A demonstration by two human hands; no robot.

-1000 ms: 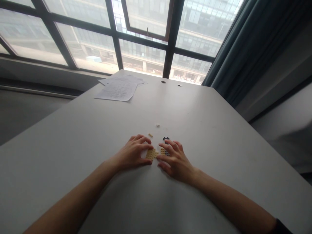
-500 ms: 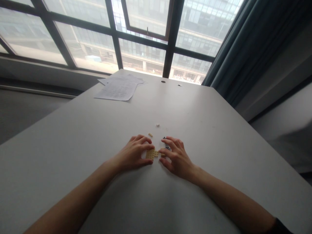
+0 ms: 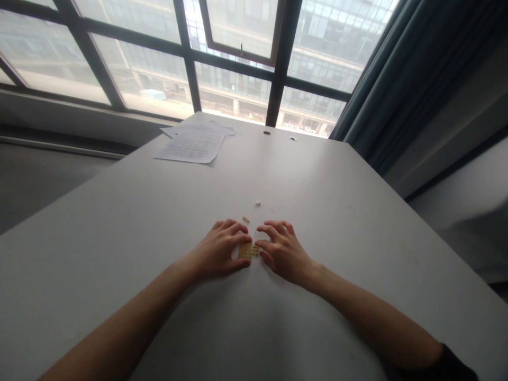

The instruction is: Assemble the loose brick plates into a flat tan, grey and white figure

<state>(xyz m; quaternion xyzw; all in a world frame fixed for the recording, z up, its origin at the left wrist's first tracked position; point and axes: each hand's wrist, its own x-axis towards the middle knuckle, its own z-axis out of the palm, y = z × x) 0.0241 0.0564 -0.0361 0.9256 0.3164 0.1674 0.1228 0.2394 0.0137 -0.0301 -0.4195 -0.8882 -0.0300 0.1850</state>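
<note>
On the table in front of me lies a flat tan studded building plate [image 3: 245, 251], gripped at its edges by the thumb and fingers of my left hand [image 3: 220, 247]. A smaller tan studded piece [image 3: 255, 250] meets its right side; whether the two are joined I cannot tell. My right hand [image 3: 283, 251] has its thumb and index finger closed around the right end of that smaller piece, its other fingers curved above. Just beyond the hands are a little tan brick [image 3: 246, 219] and a tiny whitish piece [image 3: 257, 203].
The white table [image 3: 190, 196] stretches away toward a large framed window. Printed paper sheets [image 3: 192, 147] lie at its far left. Two small holes, one a dark oval [image 3: 266, 133], sit near the far edge. A dark curtain [image 3: 381, 84] hangs at the right.
My right hand has shifted left, closer to the plate, and now covers the grey and dark piece that showed beside its fingers. My left hand keeps its place on the plate.
</note>
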